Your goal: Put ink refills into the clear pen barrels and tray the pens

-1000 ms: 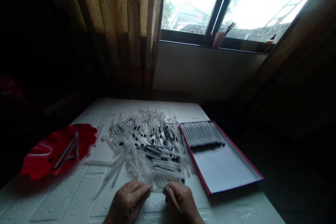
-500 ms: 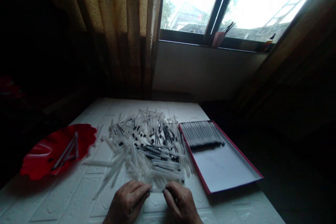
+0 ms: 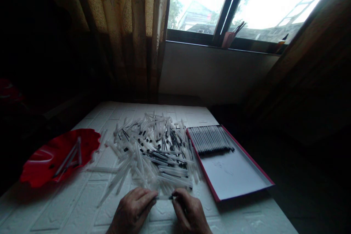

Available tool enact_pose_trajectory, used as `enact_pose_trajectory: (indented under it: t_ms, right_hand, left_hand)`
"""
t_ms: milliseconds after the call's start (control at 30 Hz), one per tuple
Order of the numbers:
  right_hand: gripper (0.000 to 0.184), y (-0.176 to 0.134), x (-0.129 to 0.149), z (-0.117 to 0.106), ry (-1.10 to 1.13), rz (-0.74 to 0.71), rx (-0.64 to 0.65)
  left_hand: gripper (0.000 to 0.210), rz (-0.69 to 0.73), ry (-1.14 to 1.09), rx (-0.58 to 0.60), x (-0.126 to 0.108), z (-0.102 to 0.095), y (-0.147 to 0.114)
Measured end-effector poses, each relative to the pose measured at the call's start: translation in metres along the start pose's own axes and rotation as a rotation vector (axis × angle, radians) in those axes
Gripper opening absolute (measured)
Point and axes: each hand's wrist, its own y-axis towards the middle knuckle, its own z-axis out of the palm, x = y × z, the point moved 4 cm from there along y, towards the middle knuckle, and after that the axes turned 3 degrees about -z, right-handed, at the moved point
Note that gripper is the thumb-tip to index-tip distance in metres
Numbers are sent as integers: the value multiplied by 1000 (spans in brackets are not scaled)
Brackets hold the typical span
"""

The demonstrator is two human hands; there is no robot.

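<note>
My left hand is closed in a pinch on the left end of a clear pen, which lies level between both hands. My right hand pinches its right end, where a dark piece shows by the fingertips. The pen's ends are hidden in the fingers. Just beyond my hands spreads a loose pile of clear pen barrels, mixed with thin black refills and small black caps or plugs.
At the right, a pink-edged box lid holds a neat row of pens with black ends. A red wavy-rimmed dish with a few pens stands at the left of the white brick-patterned table. Behind are a curtain and window.
The gap between my fingertips is slightly wider, my right hand having shifted a little rightward. More of the dark piece on the pen's right end shows now.
</note>
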Motion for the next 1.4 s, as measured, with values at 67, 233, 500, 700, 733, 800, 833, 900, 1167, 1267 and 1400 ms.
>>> enact_pose_trajectory:
  t_ms: [67, 233, 500, 700, 733, 800, 833, 900, 1167, 1267, 1400]
  right_hand:
    - [11, 2, 2, -1, -16, -4, 0]
    - [23, 5, 5, -2, -87, -6, 9]
    - [20, 1, 0, 1, -117, -15, 22]
    - [25, 4, 6, -1, -130, -67, -35]
    - [28, 5, 6, -1, -140, -63, -37]
    - [34, 5, 6, 0, -160, -52, -37]
    - [37, 5, 5, 0, -168, -47, -36]
    - [38, 4, 4, 0, -172, -37, -28]
    - [19, -7, -4, 4, -57, -5, 45]
    - [18, -8, -5, 5, -67, -13, 46]
    - [15, -5, -2, 4, -78, -24, 32]
  left_hand:
    - [25, -2, -3, 0, 0, 0, 0]
    - [28, 27, 21, -2, -2, 2, 0]
    - [29, 36, 22, 4, 0, 3, -1]
    - [29, 40, 23, 9, -1, 3, -1]
    - [29, 41, 27, 11, -2, 3, -1]
    - [29, 45, 35, 8, -3, 2, 0]
    - [29, 48, 38, 5, -3, 2, 0]
    - [29, 50, 36, -2, -3, 1, 0]
    - [30, 26, 32, -21, -3, 0, 0]
    - [28, 15, 20, -21, -2, 1, 0]
    - [27, 11, -7, -23, -2, 0, 0]
